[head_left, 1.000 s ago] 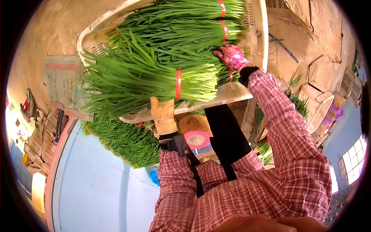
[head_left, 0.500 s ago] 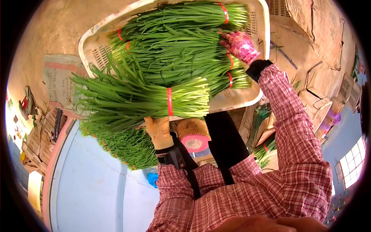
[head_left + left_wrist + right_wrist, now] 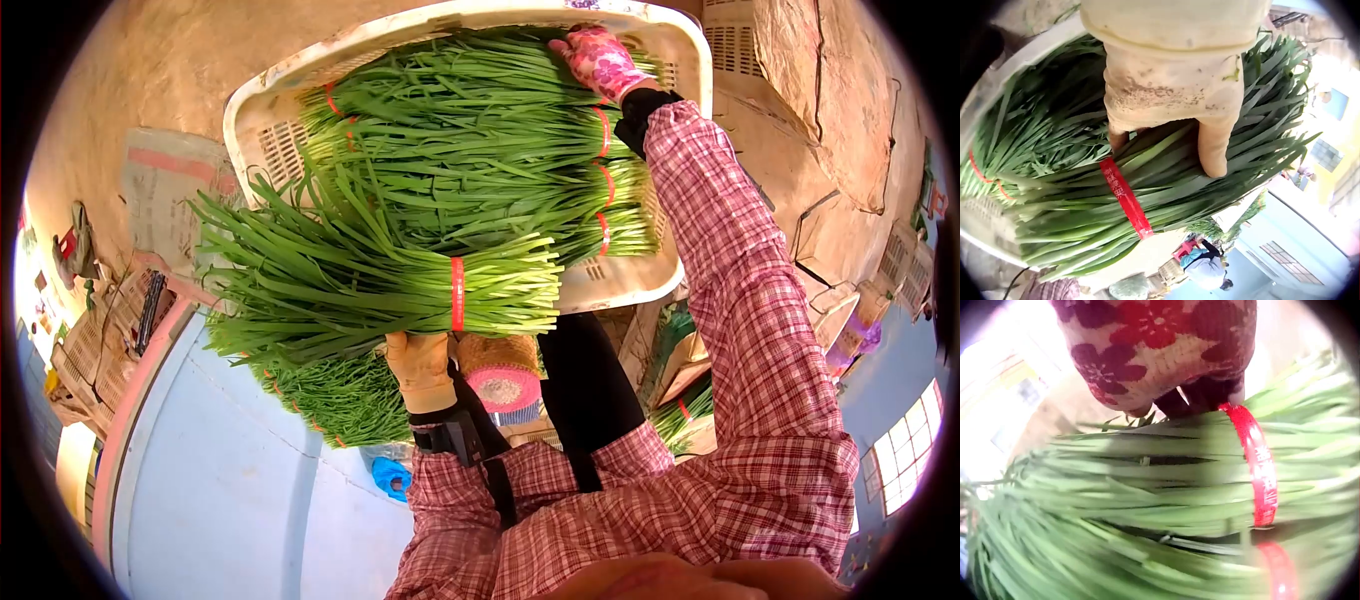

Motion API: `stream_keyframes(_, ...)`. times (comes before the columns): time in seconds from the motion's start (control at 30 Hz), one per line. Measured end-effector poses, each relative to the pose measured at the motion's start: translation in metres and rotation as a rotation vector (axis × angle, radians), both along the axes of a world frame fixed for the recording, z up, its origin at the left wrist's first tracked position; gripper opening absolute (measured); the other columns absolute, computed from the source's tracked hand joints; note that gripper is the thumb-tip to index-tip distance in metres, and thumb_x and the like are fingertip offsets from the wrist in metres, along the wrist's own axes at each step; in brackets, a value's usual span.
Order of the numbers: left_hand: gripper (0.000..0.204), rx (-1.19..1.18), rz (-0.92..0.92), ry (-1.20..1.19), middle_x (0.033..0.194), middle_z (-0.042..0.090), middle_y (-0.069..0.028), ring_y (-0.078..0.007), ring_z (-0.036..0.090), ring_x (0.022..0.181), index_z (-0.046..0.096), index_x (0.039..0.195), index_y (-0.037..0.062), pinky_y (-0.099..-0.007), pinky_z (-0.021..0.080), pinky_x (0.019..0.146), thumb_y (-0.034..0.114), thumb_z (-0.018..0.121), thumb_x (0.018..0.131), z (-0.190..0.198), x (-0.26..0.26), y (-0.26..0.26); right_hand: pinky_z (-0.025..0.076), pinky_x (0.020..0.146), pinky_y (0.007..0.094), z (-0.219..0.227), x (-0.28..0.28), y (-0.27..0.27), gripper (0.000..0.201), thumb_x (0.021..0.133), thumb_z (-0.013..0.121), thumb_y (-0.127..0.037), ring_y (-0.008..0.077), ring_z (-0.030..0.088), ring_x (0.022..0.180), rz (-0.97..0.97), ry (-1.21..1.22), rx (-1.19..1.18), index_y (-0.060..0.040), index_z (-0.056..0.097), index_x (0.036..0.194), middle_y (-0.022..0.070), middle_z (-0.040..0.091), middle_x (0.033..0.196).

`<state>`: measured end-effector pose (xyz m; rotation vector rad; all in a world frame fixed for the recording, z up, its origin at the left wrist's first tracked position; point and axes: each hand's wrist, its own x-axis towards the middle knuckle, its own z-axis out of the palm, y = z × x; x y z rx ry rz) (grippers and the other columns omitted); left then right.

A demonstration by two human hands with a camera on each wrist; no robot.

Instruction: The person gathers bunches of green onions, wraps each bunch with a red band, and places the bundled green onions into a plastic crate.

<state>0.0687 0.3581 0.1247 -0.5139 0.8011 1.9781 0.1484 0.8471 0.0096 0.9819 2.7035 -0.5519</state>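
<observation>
Right hand [image 3: 602, 62] moved to farthest bundle [image 3: 470, 65].

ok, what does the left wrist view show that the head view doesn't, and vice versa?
Left wrist only: another person in pale clothing, in the background.

Head only: the pink-floral-gloved right hand and a crumpled bright-blue plastic piece.

Both: the cream-gloved left hand gripping a long-leaved green bundle tied with red tape, plus part of the white perforated plastic basket.
</observation>
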Motion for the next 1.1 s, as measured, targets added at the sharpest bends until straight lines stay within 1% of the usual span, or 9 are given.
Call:
stream_keyframes(0.2, 0.065, 0.113, 0.106, 0.035, 0.143, 0.052, -0.0045, -0.0269, 0.045, 0.133, 0.053, 0.138, 0.0093, -0.0484, 0.027, 0.118, 0.030, 0.079, 0.081, 0.044, -0.011, 0.062, 0.047, 0.092, 0.0490, 0.010, 0.006, -0.029, 0.056, 0.100, 0.038, -0.054, 0.0411, 0.062, 0.104, -0.156, -0.091, -0.247, -0.0103, 0.066, 0.121, 0.0230, 0.067, 0.108)
stream_keyframes(0.37, 0.064, 0.280, 0.133, 0.084, 0.149, 0.045, -0.0093, -0.0295, 0.041, 0.137, 0.045, 0.143, 0.0076, -0.0506, 0.024, 0.120, 0.028, 0.071, 0.088, 0.037, -0.005, 0.165, 0.053, 0.077, 0.0439, 0.022, 0.026, -0.086, 0.052, 0.102, 0.037, -0.048, 0.0312, 0.068, 0.081, -0.107, 0.039, -0.174, -0.0116, 0.074, 0.094, 0.0158, 0.071, 0.086)
stream_keyframes(0.43, 0.065, 0.474, 0.355, -0.721, 0.147, 0.048, -0.0099, -0.0283, 0.044, 0.136, 0.042, 0.145, 0.0109, -0.0519, 0.031, 0.117, 0.030, 0.068, 0.089, 0.027, -0.001, 0.205, 0.053, 0.074, 0.0443, -0.051, 0.057, -0.110, 0.039, 0.097, 0.048, -0.041, 0.0299, 0.068, 0.084, -0.048, 0.382, 0.063, -0.0117, 0.074, 0.093, 0.0133, 0.071, 0.090)
stream_keyframes(0.6, 0.056, 0.030, -0.067, -0.138, 0.134, 0.058, -0.0085, -0.0227, 0.054, 0.120, 0.053, 0.131, -0.0008, -0.0364, 0.040, 0.109, 0.041, 0.062, 0.096, -0.029, 0.046, 0.315, 0.050, 0.072, 0.0472, 0.029, 0.044, -0.128, 0.026, 0.087, 0.055, -0.034, 0.0313, 0.068, 0.087, -0.214, 0.124, -0.082, -0.0138, 0.071, 0.087, 0.0124, 0.071, 0.086)
stream_keyframes(0.8, 0.048, 0.021, -0.356, -0.191, 0.124, 0.063, -0.0095, -0.0231, 0.057, 0.111, 0.054, 0.127, 0.0003, -0.0313, 0.039, 0.108, 0.041, 0.045, 0.104, -0.081, 0.023, 0.340, 0.043, 0.092, 0.0440, -0.003, 0.045, -0.135, 0.028, 0.079, 0.063, -0.025, 0.0375, 0.056, 0.107, -0.391, 0.401, 0.181, 0.0011, 0.068, 0.089, 0.0210, 0.066, 0.100)
stream_keyframes(0.9, 0.048, 0.062, -0.589, -0.181, 0.139, 0.052, -0.0188, -0.0262, 0.052, 0.126, 0.040, 0.136, -0.0057, -0.0324, 0.033, 0.115, 0.031, 0.039, 0.106, -0.100, -0.007, 0.329, 0.043, 0.092, 0.0457, 0.007, 0.040, -0.120, 0.030, 0.081, 0.062, -0.030, 0.0332, 0.060, 0.103, -0.176, 0.247, 0.130, -0.0029, 0.070, 0.091, 0.0172, 0.068, 0.099)
stream_keyframes(0.97, 0.052, 0.061, -0.358, -0.575, 0.142, 0.046, -0.0278, -0.0336, 0.049, 0.131, 0.034, 0.139, -0.0132, -0.0390, 0.037, 0.115, 0.026, 0.041, 0.105, -0.062, -0.018, 0.297, 0.045, 0.088, 0.0452, 0.011, 0.038, -0.113, 0.029, 0.087, 0.059, -0.033, 0.0325, 0.065, 0.088, -0.217, 0.292, 0.071, -0.0072, 0.072, 0.084, 0.0135, 0.070, 0.084)
stream_keyframes(1.03, 0.063, -0.188, -0.618, 0.232, 0.144, 0.041, -0.0325, -0.0396, 0.048, 0.131, 0.036, 0.141, -0.0126, -0.0452, 0.045, 0.108, 0.028, 0.059, 0.098, -0.004, -0.015, 0.278, 0.047, 0.082, 0.0454, 0.010, 0.030, -0.098, 0.042, 0.095, 0.051, -0.037, 0.0337, 0.067, 0.078, -0.240, 0.252, -0.015, -0.0070, 0.072, 0.076, 0.0148, 0.069, 0.074)
stream_keyframes(1.1, 0.086, -0.549, -0.920, 1.582, 0.151, 0.036, -0.0241, -0.0418, 0.036, 0.139, 0.039, 0.147, 0.0044, -0.0557, 0.032, 0.113, 0.044, 0.076, 0.081, 0.006, -0.010, 0.281, 0.048, 0.082, 0.0465, 0.010, 0.026, -0.088, 0.045, 0.096, 0.050, -0.040, 0.0348, 0.067, 0.080, -0.213, 0.187, -0.093, -0.0076, 0.073, 0.077, 0.0149, 0.070, 0.076)
